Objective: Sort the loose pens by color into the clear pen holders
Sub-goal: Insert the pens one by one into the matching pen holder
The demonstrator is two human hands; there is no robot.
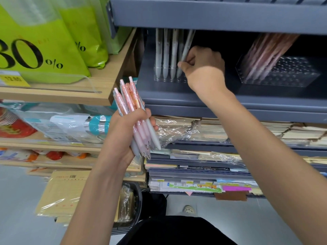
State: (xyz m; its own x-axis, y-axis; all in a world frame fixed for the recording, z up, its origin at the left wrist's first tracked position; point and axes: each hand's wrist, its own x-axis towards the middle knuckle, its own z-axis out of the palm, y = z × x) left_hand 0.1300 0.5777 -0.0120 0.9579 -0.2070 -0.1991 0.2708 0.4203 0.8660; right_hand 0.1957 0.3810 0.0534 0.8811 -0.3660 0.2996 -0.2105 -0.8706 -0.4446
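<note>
Reaching in: the right hand (201, 68) is deep inside the grey metal shelf (177, 98), thumb and fingers pinching one pale grey pen (186, 46).
Pen's axis: long and near upright, top leaning to the right, tapered end down at the left clear holder (158, 79). Whether it sits in a hole yet, I can't tell.
Neighbours: a row of frosted grey pens (166, 53) stands straight up in that holder, tapered ends down, tops cut off by the shelf above.
Left hand (127, 131): lower, out in front of the shelf, well apart from the right, fingers wrapped round a bundle of pens (130, 103).
Bundle's axis: diagonal, one end up-left, the other down-right. They are mostly pink with a couple of grey, and which end is the tip I can't make out.
Right holder (290, 75): a clear plastic block dotted with round holes. Its pink pens (265, 52) lean right, blurred, with their tops hidden.
Hidden: the right hand covers the rest of the left holder.
Textures: matte frosted barrels on the pens, and glossy wrap over the stacked notebooks (212, 128) below.
Off left: shiny green bags (44, 55) on a wooden shelf.
</note>
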